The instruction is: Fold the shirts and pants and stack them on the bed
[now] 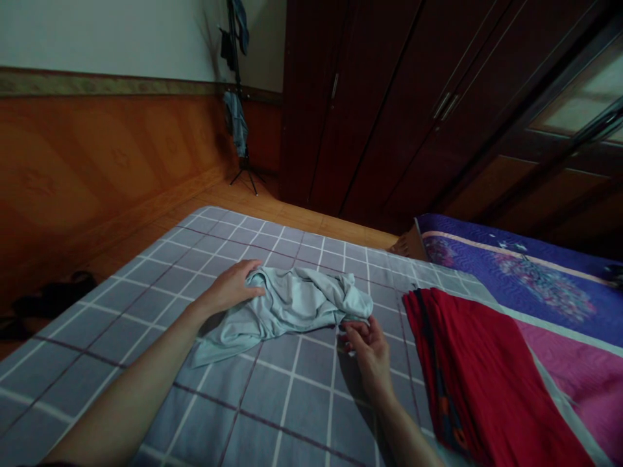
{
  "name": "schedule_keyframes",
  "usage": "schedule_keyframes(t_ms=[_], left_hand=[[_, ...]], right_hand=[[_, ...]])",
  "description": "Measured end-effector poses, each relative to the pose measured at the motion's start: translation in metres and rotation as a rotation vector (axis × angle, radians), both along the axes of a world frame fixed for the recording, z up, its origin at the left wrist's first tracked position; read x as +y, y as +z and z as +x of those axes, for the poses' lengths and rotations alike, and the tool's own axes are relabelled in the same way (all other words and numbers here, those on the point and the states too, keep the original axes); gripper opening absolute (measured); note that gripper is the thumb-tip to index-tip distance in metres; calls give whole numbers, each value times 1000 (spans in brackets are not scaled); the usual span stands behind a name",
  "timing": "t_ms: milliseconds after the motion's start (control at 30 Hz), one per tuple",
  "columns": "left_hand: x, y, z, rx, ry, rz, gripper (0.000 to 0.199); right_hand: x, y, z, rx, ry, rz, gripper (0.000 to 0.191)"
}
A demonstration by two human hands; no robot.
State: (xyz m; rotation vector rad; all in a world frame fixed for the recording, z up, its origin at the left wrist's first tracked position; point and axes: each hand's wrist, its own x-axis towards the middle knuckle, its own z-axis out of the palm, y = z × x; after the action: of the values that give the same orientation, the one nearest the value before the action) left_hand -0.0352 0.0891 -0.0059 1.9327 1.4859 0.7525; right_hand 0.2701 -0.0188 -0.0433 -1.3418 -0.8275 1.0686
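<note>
- Left hand (228, 288) is resting on top of the garment's upper left fold, spread loosely, with its fingers curving over the cloth and not visibly pinching it.
- Right hand (370, 355) is hovering at the garment's lower right edge, its fingers curling inward. Its fingertips (348, 331) are just beside the hem, and I cannot tell whether they are pinching any cloth.
- Pale blue cloth garment (287, 308) is lying crumpled and bunched between the 2 hands, near the middle of the bed's grey surface.
- Grey checked bed cover (253, 402) is stretching beneath the garment and both forearms, marked with white and dark plum lines.
- Red folded cloth (481, 370) with a dark patterned edge is lying on the bed to the right of the right hand, close to it but apart.
- Purple quilt (525, 279) with a floral pattern is spreading along the far right, with pink fabric (584, 383) below it.
- Wooden floor (272, 207) is running beyond the far edge of the bed, and dark shoes (53, 298) are sitting on it at the left.
- Wood-panelled wall (97, 175) is rising on the left.
- Clothes stand (238, 97) on a tripod base is standing in the corner, carrying hanging clothes.
- Dark wood wardrobe (370, 110) is filling the right background.
</note>
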Motion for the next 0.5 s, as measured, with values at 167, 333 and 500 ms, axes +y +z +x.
schedule_keyframes(t_ms=[167, 333, 500], left_hand=[[-3, 15, -6, 111, 0, 8, 29], [-23, 58, 3, -147, 59, 32, 25], [-54, 84, 21, -458, -5, -62, 28]], right_hand=[[-2, 0, -3, 15, -44, -4, 99], [-8, -7, -8, -379, 38, 169, 81], [-16, -2, -33, -998, 186, 506, 74]])
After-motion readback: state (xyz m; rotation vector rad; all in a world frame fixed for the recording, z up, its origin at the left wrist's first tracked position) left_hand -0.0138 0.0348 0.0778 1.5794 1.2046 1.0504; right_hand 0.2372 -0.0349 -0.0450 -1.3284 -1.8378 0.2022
